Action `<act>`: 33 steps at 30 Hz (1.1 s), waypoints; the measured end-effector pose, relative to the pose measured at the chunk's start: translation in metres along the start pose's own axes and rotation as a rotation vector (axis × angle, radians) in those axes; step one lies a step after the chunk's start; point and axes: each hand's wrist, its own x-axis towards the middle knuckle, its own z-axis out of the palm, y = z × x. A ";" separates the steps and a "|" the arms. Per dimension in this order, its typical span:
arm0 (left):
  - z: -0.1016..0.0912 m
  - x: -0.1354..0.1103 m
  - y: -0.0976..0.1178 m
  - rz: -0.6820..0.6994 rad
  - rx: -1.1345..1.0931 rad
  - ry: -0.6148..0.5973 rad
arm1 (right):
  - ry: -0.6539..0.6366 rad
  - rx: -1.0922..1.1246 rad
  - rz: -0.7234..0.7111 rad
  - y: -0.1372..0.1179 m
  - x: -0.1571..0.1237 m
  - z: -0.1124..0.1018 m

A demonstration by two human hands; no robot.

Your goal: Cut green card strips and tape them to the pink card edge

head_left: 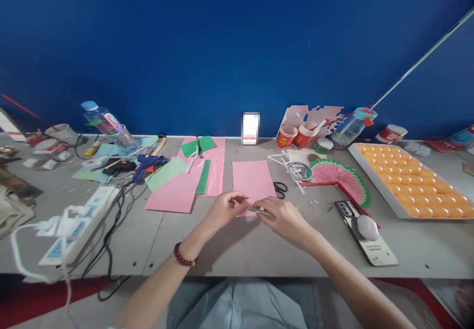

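Observation:
Both of my hands meet over the near edge of a pink paper sheet point(253, 178) on the table. A small, narrow green paper strip point(255, 210) lies between the thumb and fingers of my right hand point(283, 215), which is closed on it. My left hand point(226, 208) is closed in a pinch, its fingertips at the strip's left end; the exact contact is partly hidden. Black-handled scissors point(280, 190) lie just beyond my right hand, against the sheet's right edge. Left of the sheet are a green paper strip point(203, 177) and more pink paper point(172, 191).
A blue glue gun point(142, 167), cables and a power strip point(79, 225) lie left. At right are a watermelon-like paper fan point(338, 176), a phone point(366, 235) with a white case on it, and a tray of orange balls point(414, 181). Paper cups point(287, 135) stand behind.

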 end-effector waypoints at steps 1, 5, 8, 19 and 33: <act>0.002 0.000 0.000 -0.033 -0.041 0.006 | -0.001 -0.013 -0.007 -0.001 0.001 0.001; 0.008 0.000 -0.004 -0.051 -0.108 0.045 | 0.012 -0.040 -0.016 -0.005 0.002 0.003; 0.010 -0.002 -0.004 -0.036 -0.134 0.061 | 0.024 -0.043 0.009 -0.006 0.001 0.005; -0.001 -0.015 -0.004 -0.119 -0.089 0.155 | -0.020 0.189 0.255 0.021 -0.017 -0.007; -0.001 -0.021 -0.010 -0.179 -0.153 0.215 | 0.107 0.680 0.483 0.059 -0.032 0.008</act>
